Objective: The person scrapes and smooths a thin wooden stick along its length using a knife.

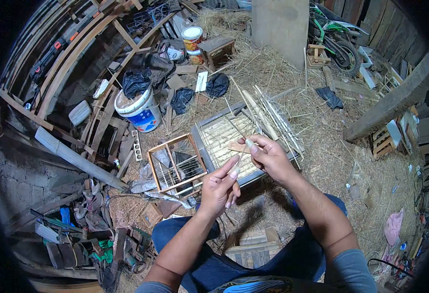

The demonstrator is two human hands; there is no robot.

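My left hand (218,189) pinches a thin wooden stick (242,155) between thumb and fingertips. Just above and to the right, my right hand (272,158) grips the same stick between thumb and forefinger, so both hands are closed. Beneath them lies a low worktable (202,146) with a dark frame, its top covered by pale thin strips (219,139). A pile of longer split sticks (268,119) rests along its right side. Left of the table, near my left hand, is a wooden frame with thin bars (174,163), like a small cage.
A large white bucket (143,115) topped with black plastic stands at left. Paint cans (193,41) and a small stool (217,48) are farther back. A slanted wooden post (390,102) and a motorbike (339,44) stand at right. Straw and shavings (322,146) cover the floor.
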